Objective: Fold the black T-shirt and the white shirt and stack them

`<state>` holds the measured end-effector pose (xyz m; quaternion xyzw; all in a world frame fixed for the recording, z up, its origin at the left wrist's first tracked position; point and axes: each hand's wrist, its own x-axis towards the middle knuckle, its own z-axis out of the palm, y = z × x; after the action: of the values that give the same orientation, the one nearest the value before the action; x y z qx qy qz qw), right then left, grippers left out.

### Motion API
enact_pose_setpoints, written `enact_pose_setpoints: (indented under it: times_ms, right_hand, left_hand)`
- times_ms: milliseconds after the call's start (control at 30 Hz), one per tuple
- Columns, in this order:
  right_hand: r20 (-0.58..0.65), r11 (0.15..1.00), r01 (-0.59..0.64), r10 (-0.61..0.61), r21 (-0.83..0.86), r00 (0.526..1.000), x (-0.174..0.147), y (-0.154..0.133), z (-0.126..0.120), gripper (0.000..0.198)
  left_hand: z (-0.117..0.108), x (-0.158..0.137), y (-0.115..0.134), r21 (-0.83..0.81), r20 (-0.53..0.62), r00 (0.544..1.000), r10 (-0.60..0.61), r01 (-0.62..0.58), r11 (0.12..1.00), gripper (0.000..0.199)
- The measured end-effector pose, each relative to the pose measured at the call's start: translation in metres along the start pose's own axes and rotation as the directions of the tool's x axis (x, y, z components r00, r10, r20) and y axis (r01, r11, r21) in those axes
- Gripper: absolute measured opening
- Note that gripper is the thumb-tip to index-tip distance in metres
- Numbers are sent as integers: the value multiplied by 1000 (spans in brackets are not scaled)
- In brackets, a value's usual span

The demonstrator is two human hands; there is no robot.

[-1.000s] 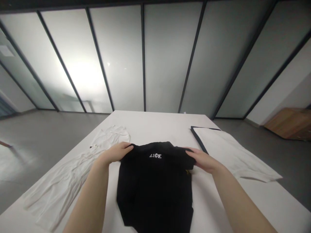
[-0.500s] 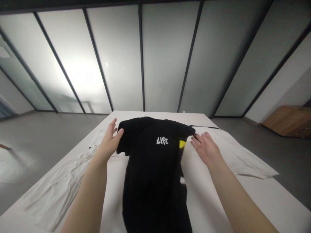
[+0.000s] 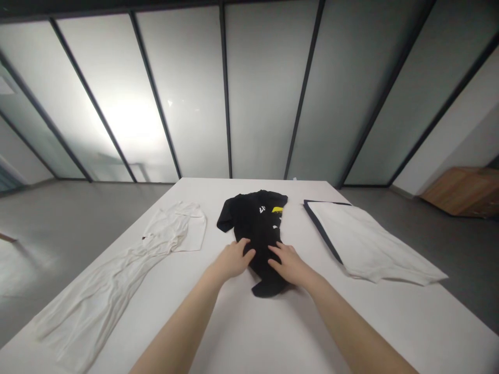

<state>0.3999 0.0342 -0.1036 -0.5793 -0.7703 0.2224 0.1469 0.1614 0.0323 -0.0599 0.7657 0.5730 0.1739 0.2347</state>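
Note:
A black T-shirt (image 3: 253,228) with white lettering and a yellow print lies on the white table, its collar end away from me and its lower end bunched and narrowed towards me. At the shirt's left edge, my left hand (image 3: 235,258) rests with thumb and fingers apart, the fingertips on the fabric. My right hand (image 3: 290,264) touches the right edge, also with its fingers apart. Neither hand is seen gripping cloth. The shirt's left sleeve lies spread out, while its right side looks folded inward.
A crumpled white garment (image 3: 117,275) stretches along the left side of the table (image 3: 241,337). To the right, a white garment (image 3: 370,239) lies flat over a dark one (image 3: 325,234). Frosted glass panels (image 3: 265,93) stand behind. A wooden piece (image 3: 463,192) is at the far right.
The black T-shirt, held up by its sleeves before, now lies on the table. My hands have let go of the sleeves and come closer together at its lower part.

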Motion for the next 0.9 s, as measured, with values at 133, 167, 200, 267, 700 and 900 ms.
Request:
enact_pose_setpoints:
  times_ms: [133, 167, 200, 267, 700, 900]
  right_hand:
    - [25, 997, 71, -71, 2, 997, -3, -13, 4, 50]
    - [0, 998, 61, -61, 4, 998, -3, -15, 3, 51]
    - [-38, 1000, 25, -26, -11, 999, -4, -15, 3, 54]
    - [-123, 990, -110, 99, -87, 987, -4, -14, 2, 61]
    - [-70, 444, -143, 430, 885, 900, 17, 27, -25, 20]
    - [-70, 347, -173, 589, 922, 805, 18, 49, -22, 49]
  left_hand:
    - [27, 3, -1, 40, 11, 999, -31, 31, 999, 45]
    - [28, 3, -2, 40, 18, 998, -53, 52, 998, 44]
    - [27, 3, -3, 51, 29, 996, -82, 81, 995, 43]
    - [24, 3, -5, 108, 53, 987, -150, 144, 984, 45]
    - [-24, 19, -58, -72, -179, 945, -274, 265, 961, 20]
    - [-37, 21, -89, -122, -368, 837, -404, 388, 914, 16]
